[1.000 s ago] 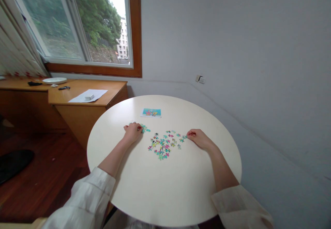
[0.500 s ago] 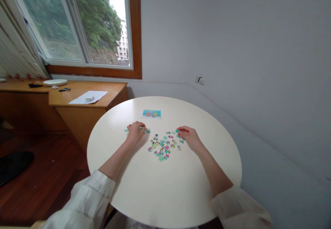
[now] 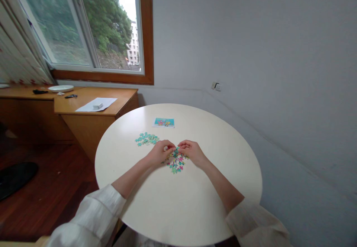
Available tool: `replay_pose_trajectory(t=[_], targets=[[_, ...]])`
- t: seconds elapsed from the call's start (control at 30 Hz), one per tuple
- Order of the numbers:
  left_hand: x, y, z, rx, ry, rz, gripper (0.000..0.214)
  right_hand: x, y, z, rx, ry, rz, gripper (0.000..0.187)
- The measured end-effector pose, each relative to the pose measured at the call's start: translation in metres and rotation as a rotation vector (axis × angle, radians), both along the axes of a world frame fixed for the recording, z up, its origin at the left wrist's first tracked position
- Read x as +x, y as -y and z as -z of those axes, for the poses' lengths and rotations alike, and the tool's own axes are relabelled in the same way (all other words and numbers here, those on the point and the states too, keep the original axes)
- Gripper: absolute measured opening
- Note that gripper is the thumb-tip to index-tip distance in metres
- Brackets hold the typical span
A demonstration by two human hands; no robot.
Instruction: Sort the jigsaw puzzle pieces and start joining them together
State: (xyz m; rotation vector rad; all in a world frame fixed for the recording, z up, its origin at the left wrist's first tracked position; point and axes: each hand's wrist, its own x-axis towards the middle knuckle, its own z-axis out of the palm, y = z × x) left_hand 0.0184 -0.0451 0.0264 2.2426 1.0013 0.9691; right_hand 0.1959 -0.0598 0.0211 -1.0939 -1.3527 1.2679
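Round white bench (image 3: 178,202), bare over most of its top; all the work sits a little past its centre, toward the far edge.

Wooden side bench (image 3: 111,107) off the round bench's left edge, under the window. It carries a sheet of paper (image 3: 96,104) and, further left, a white plate (image 3: 60,88).

Left hand (image 3: 160,153) and right hand (image 3: 192,152) meet knuckle to knuckle just beyond the bench centre, wrists resting on the top, white sleeves at the near edge.

Loose pile of puzzle pieces (image 3: 176,164), mixed pink, green and teal, directly under and just nearer than the two hands, partly covered by them.

Teal cluster (image 3: 147,139), mostly joined pieces, lies apart to the left of the left hand, toward the far-left edge.

Picture card (image 3: 164,122) flat near the far edge, beyond the cluster.

Teal piece (image 3: 175,150) between the fingertips: fingers of both hands curled and pinched onto it, above the pile. Its shape is too small to make out.
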Motion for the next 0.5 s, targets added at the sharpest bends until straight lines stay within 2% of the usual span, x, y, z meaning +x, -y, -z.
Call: replay_pose_trajectory(t=[0.17, 0.3, 0.4, 0.5], targets=[[0.001, -0.001, 0.001, -0.078, 0.014, -0.012, 0.016, -0.001, 0.000, -0.001, 0.006, -0.002, 0.022, 0.034], [-0.004, -0.016, 0.006, -0.184, 0.100, -0.051, 0.022, 0.004, -0.004, 0.004, 0.035, 0.002, 0.090, 0.032], [-0.016, -0.034, 0.014, -0.259, 0.179, -0.148, 0.026, 0.011, -0.007, 0.009, 0.051, 0.003, 0.142, 0.033], [-0.031, -0.049, 0.022, -0.302, 0.162, -0.249, 0.024, 0.017, -0.009, 0.014, 0.055, 0.018, 0.157, 0.033]])
